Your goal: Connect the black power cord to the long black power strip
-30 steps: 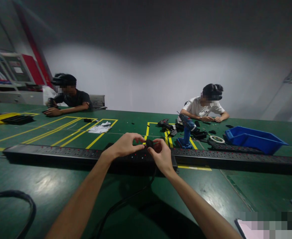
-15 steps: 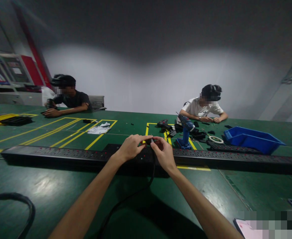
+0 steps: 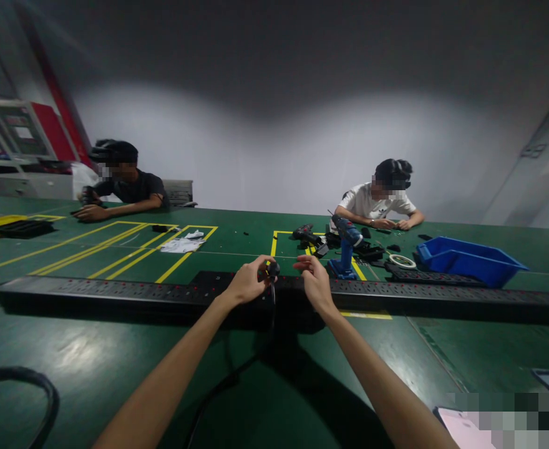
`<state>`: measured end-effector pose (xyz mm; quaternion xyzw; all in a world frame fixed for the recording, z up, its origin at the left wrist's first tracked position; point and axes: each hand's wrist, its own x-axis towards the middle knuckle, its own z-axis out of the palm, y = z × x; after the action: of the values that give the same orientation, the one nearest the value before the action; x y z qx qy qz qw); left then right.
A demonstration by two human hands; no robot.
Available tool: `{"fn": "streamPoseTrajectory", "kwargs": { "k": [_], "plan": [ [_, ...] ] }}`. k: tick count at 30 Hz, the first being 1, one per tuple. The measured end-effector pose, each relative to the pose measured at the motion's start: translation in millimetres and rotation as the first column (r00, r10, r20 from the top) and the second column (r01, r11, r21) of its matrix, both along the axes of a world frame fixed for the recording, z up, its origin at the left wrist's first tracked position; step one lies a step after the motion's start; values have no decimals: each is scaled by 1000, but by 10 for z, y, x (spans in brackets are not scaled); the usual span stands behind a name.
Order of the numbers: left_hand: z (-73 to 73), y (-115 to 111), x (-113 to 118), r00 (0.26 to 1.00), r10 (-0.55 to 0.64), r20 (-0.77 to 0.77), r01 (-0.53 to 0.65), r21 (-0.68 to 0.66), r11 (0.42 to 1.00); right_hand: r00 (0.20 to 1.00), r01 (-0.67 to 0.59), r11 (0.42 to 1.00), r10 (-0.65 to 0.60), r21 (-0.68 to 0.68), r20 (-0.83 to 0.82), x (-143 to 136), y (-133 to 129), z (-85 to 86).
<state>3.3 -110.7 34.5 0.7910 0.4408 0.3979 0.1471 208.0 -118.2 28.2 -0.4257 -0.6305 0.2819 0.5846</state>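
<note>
Between the thumb and fingers of my left hand is a small black plug, held above the middle of a long black power strip. A black cable hangs from the plug and runs down over the front of the strip toward me. My right hand is just right of the plug, apart from it, with fingers loosely bent and nothing visible in them. Rows of sockets and small red marks line the strip's top, and a wider black section lies under my hands.
Beyond the strip stand a blue cordless drill and a blue bin. White papers lie left of centre. Two people sit across the green table. A thick black cable curls at front left, a pink phone-like object at front right.
My right hand has let go of the plug and moved a little to the right. My left hand still holds the plug, now turned with its round end showing.
</note>
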Motion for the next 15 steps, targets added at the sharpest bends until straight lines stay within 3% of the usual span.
{"fn": "streamPoseTrajectory", "kwargs": {
  "k": [4,8,12,15],
  "plan": [
    [-203,87,32,995,-58,86,68,-124,990,991,113,992,-108,-64,80,128,149,-222],
    [-352,197,27,988,-60,145,88,-195,977,980,140,985,-123,-98,155,176,215,-367],
    [-416,261,31,995,-45,87,61,-187,980,964,132,984,-100,-116,248,172,223,-396],
    [-432,284,25,1000,10,-11,-11,-105,994,943,131,983,-83,-128,323,177,223,-402]
  ]
}}
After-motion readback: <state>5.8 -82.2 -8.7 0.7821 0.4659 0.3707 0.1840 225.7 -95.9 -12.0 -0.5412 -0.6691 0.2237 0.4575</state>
